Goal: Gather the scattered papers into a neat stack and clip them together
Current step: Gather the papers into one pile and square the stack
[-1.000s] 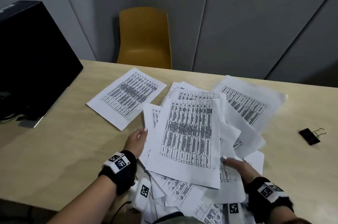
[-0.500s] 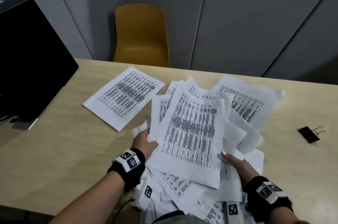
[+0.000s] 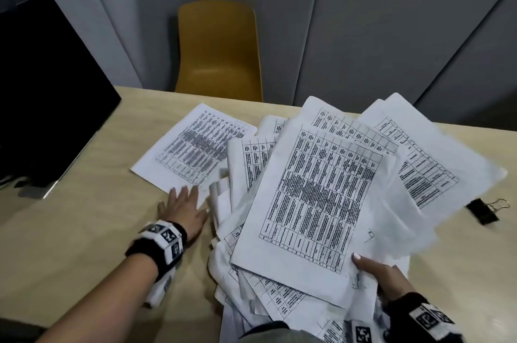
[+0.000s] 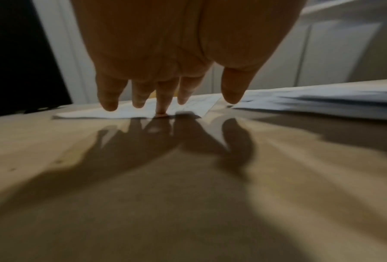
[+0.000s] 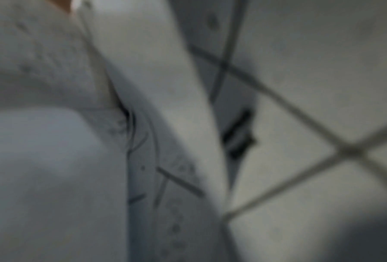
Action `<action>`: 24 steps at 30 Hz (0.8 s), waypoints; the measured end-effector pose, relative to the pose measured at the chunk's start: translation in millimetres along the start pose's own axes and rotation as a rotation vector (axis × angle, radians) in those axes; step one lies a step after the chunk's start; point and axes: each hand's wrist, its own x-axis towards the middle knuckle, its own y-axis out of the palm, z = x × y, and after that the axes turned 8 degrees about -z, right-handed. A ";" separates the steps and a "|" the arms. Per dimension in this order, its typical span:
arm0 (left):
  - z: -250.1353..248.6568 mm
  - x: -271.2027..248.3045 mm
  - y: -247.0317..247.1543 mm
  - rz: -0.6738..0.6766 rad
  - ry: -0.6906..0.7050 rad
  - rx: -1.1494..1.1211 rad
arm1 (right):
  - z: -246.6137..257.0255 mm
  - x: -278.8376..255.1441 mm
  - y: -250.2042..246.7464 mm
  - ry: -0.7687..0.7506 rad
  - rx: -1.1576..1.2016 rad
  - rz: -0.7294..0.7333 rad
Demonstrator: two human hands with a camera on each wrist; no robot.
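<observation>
A loose fan of printed papers (image 3: 313, 202) was held up off the wooden table (image 3: 84, 230), the right hand (image 3: 383, 275) gripping its near edge, thumb on top. The left hand (image 3: 183, 209), fingers straight and spread, reached flat toward a lone sheet (image 3: 193, 149) farther left, its middle fingertip (image 4: 161, 111) touching the paper's edge. A black binder clip (image 3: 482, 211) lay at right. Beyond stood a dark monitor (image 3: 42, 90) and a yellow chair (image 3: 219, 51).
</observation>
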 end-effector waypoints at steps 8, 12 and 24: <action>-25.6 -54.6 -7.3 -0.164 0.215 -0.291 | 16.6 -40.0 6.7 0.114 0.120 0.005; 0.8 -32.2 0.9 -0.181 -0.087 -0.208 | 8.3 -40.6 -5.0 0.080 0.202 0.153; -42.5 -51.7 22.1 -0.248 -0.116 -0.648 | -21.3 -27.0 -36.7 0.089 0.114 -0.021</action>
